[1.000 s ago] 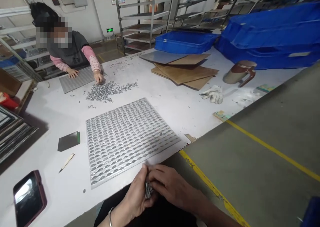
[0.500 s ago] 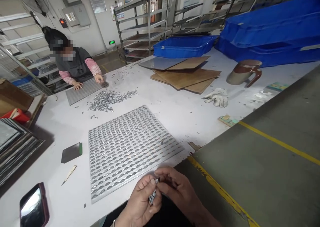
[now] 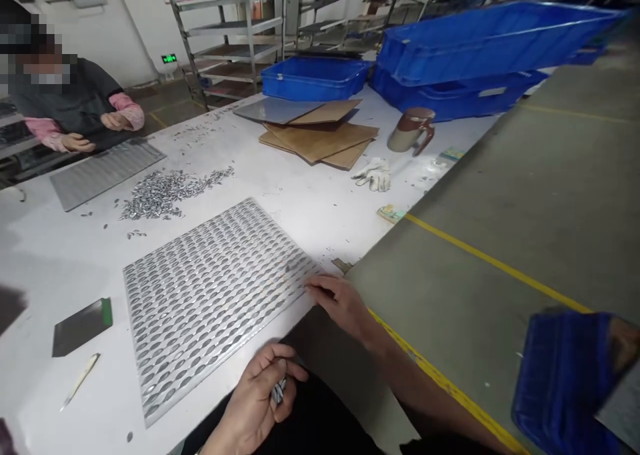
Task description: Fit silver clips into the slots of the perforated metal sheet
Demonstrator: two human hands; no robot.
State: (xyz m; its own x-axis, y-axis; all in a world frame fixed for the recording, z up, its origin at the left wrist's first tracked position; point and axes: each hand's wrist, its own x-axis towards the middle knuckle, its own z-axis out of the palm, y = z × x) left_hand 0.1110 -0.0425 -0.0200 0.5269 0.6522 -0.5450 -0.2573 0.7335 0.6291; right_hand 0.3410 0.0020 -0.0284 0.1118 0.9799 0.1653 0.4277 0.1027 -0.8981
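Observation:
My left hand (image 3: 260, 391) is closed around several small silver metal pieces (image 3: 279, 391), held low in front of the table edge. My right hand (image 3: 337, 305) reaches to the right corner of a grey tray (image 3: 197, 378), with thumb and forefinger pinched together over its edge. Whatever sits between those fingertips is too small to make out. Rows of leaf-shaped slots cover the tray, many of them showing dark grey pieces. Beyond it lies a loose heap of the same small metal pieces (image 3: 160, 193).
Left of the tray lie a dark flat plate with a green edge (image 3: 83, 328) and a small knife (image 3: 81, 380). Brown boards (image 3: 320, 141), a glove (image 3: 374, 175), a mug (image 3: 411, 131) and blue crates (image 3: 315, 80) stand farther back. Another person (image 3: 75, 108) sits across, behind a second tray (image 3: 107, 175).
My right hand has left my left hand and moved up to the tray's right corner. My view has turned right. The other person's hands have lifted off their tray.

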